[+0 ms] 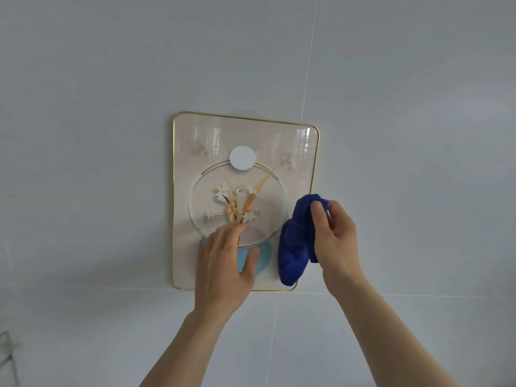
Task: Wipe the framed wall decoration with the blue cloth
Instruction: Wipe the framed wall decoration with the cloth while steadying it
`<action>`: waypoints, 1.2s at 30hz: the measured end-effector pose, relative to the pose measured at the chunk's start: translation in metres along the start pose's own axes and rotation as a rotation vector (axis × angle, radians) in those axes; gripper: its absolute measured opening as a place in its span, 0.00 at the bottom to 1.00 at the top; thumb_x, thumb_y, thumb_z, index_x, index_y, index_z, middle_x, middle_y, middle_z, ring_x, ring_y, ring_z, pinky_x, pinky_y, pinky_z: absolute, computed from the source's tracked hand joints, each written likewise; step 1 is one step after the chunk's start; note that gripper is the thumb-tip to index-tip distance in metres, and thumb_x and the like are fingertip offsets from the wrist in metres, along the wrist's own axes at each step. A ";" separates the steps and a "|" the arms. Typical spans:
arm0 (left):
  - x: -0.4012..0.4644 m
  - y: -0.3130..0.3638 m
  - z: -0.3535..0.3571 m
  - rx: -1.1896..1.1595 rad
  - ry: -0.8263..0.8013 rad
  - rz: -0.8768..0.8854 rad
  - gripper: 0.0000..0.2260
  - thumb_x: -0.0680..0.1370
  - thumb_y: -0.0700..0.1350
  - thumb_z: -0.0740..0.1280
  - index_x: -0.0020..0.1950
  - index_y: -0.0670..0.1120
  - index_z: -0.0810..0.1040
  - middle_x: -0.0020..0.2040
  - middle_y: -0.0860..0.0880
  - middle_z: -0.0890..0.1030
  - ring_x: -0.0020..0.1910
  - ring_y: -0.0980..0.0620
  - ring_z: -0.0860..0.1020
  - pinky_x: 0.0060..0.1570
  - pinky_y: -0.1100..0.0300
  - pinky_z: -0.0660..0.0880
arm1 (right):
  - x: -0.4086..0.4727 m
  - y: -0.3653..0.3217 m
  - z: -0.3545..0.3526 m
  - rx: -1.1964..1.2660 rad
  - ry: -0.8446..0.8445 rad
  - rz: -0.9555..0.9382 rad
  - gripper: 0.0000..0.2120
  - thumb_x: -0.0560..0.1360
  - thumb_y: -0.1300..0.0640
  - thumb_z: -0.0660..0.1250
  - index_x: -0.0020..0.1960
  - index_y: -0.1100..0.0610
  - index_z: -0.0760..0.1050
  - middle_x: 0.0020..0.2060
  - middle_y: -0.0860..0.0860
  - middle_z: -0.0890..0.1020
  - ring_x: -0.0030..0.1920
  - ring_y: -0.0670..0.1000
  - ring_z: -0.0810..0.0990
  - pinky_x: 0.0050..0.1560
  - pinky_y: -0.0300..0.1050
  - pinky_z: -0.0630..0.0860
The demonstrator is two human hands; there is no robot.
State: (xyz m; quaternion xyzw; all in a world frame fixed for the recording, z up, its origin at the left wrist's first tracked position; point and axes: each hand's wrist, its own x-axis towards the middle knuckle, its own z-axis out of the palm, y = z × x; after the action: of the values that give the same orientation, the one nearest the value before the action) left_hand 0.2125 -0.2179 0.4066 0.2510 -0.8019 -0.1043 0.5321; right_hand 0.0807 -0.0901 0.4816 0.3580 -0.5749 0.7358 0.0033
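Observation:
A framed wall decoration (195, 135) hangs on the pale wall, with a thin gold rim, a beige glossy face, white flowers in a circle and a light blue shape low down. My left hand (223, 263) lies flat on its lower middle, fingers apart, covering part of the blue shape. My right hand (333, 241) grips a bunched dark blue cloth (294, 244), which hangs against the decoration's lower right edge and hides that corner.
The wall (418, 135) is made of pale grey panels with thin seams, one running down just right of the frame and one horizontal below it. A clear glass-like object (7, 356) shows at the lower left edge.

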 end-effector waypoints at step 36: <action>0.095 -0.069 0.088 0.454 0.370 0.395 0.26 0.86 0.55 0.53 0.84 0.51 0.59 0.85 0.46 0.59 0.84 0.40 0.54 0.82 0.38 0.51 | 0.053 0.193 0.058 -0.918 0.158 -0.949 0.23 0.87 0.45 0.53 0.74 0.59 0.66 0.78 0.59 0.64 0.85 0.56 0.49 0.83 0.58 0.48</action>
State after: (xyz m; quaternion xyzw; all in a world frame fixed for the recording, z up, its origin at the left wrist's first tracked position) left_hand 0.1235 -0.3342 0.4161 0.2177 -0.7276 0.2290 0.6089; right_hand -0.0094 -0.2261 0.3518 0.4795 -0.6079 0.3588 0.5213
